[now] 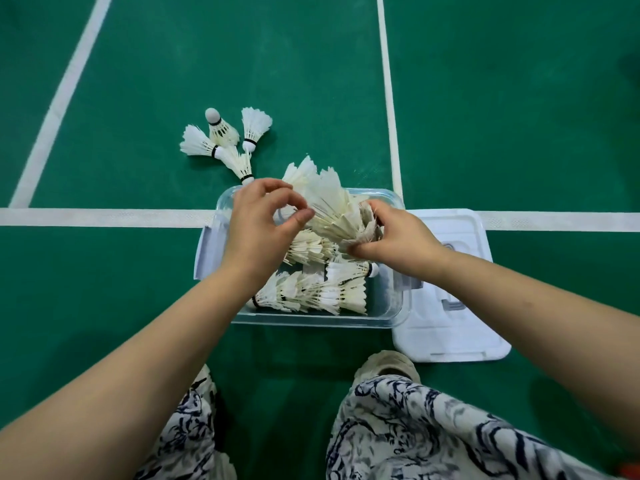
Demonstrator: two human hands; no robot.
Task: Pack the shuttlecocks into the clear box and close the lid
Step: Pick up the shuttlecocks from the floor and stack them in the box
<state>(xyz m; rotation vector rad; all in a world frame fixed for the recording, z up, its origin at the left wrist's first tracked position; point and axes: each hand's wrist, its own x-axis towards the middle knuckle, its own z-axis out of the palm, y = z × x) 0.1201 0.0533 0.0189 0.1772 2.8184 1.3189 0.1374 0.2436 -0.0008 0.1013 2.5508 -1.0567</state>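
Note:
A clear box sits on the green floor in front of me, with several white shuttlecocks lying inside. My right hand grips the lower end of a nested stack of shuttlecocks that tilts up and away over the box. My left hand hovers beside the stack, thumb and forefinger curled together at its feathers; whether they pinch it is unclear. Several loose shuttlecocks lie on the floor just beyond the box. The white lid rests flat to the right of the box.
White court lines cross the green floor under and beside the box. My knees in patterned fabric and a pale shoe are close below the box.

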